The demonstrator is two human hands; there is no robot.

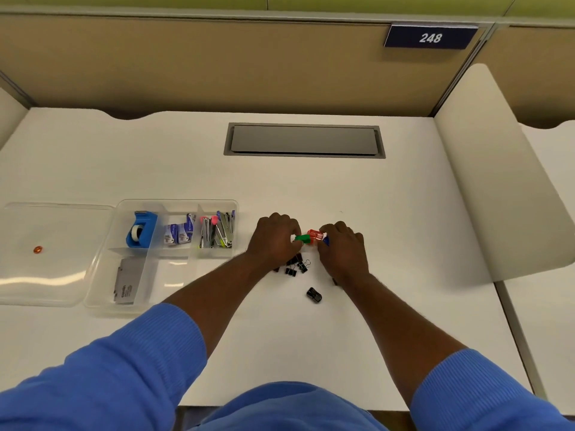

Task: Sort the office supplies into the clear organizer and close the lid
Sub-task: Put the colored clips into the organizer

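The clear organizer (102,275) lies open at the left of the desk, holding a blue tape dispenser (141,230), staple boxes (179,233), several staplers (217,230) and a grey flat pack (126,283). Its clear lid (46,275) rests to its left with an orange dot (38,249) on it. To the right, my left hand (275,241) pinches a small green piece (302,238). My right hand (342,247) pinches a red piece (315,234) and a blue piece (325,241). Black binder clips (295,266) lie just below the hands; another black one (313,294) lies nearer me.
A grey cable hatch (304,140) is set into the desk at the back. Beige partition walls (186,63) close the back, with a sign reading 248 (430,37). A white divider (485,181) rises at the right edge.
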